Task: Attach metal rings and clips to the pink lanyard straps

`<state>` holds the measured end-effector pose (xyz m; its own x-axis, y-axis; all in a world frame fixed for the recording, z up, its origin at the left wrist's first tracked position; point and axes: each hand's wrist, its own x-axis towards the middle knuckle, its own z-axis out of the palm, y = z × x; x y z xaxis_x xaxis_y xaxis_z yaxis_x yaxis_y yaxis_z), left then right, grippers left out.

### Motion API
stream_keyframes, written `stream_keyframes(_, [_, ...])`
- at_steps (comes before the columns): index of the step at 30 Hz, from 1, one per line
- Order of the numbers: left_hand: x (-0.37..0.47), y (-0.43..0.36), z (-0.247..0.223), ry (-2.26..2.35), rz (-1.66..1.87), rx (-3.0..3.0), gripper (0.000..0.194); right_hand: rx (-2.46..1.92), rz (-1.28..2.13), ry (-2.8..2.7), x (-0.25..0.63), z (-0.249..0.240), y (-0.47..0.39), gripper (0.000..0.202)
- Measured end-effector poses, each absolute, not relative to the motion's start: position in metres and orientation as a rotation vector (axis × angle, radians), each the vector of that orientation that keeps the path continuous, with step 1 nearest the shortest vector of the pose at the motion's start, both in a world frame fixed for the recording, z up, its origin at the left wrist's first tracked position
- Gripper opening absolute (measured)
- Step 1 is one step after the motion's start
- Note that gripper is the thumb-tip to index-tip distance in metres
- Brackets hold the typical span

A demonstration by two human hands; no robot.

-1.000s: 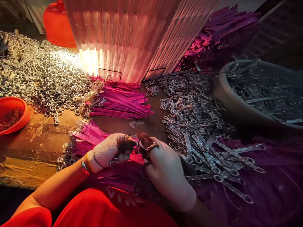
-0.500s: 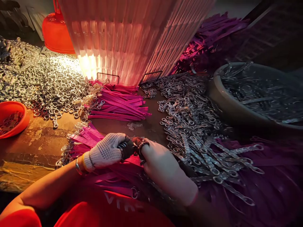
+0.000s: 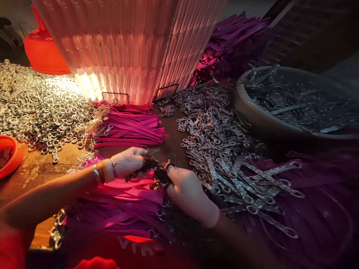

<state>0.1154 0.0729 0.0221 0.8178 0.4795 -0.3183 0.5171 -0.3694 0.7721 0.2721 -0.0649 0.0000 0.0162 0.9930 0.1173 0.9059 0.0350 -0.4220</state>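
Observation:
My left hand (image 3: 129,162), in a white dotted glove with dark worn fingertips, is closed near the middle of the table. Its fingers hide whatever they hold. My right hand (image 3: 187,188), gloved in a pale colour with dark fingertips, is closed just right of it, thumb pressed on top. What it pinches is too small and dark to name. Beneath both hands lies a layer of pink straps (image 3: 120,192) with metal rings at their ends. A second pink strap bundle (image 3: 131,129) lies just beyond the hands.
Loose metal rings (image 3: 42,112) are heaped at the left, beside an orange bowl (image 3: 17,157). Silver chain-like links (image 3: 221,149) cover the right side, below a large tub (image 3: 241,91). A corrugated panel (image 3: 120,56) and a red lamp shade (image 3: 45,52) stand at the back.
The view has shifted, so the scenery sits further left. My hands have drawn slightly apart, and the left has turned palm-down; the metal rings seen between its fingers earlier are now hidden.

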Motion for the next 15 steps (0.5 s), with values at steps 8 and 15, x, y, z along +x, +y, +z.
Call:
stream_keyframes(8, [0.211, 0.137, -0.002, 0.795, -0.106, 2.72, 0.027, -1.565, 0.56, -1.431, 0.277, 0.01, -0.065, 0.022])
stream_keyframes(15, [0.225, 0.143, -0.006, 0.817, -0.163, 2.783, 0.027, -1.516, 0.64, -1.406, 0.271, 0.0, -0.068, 0.026])
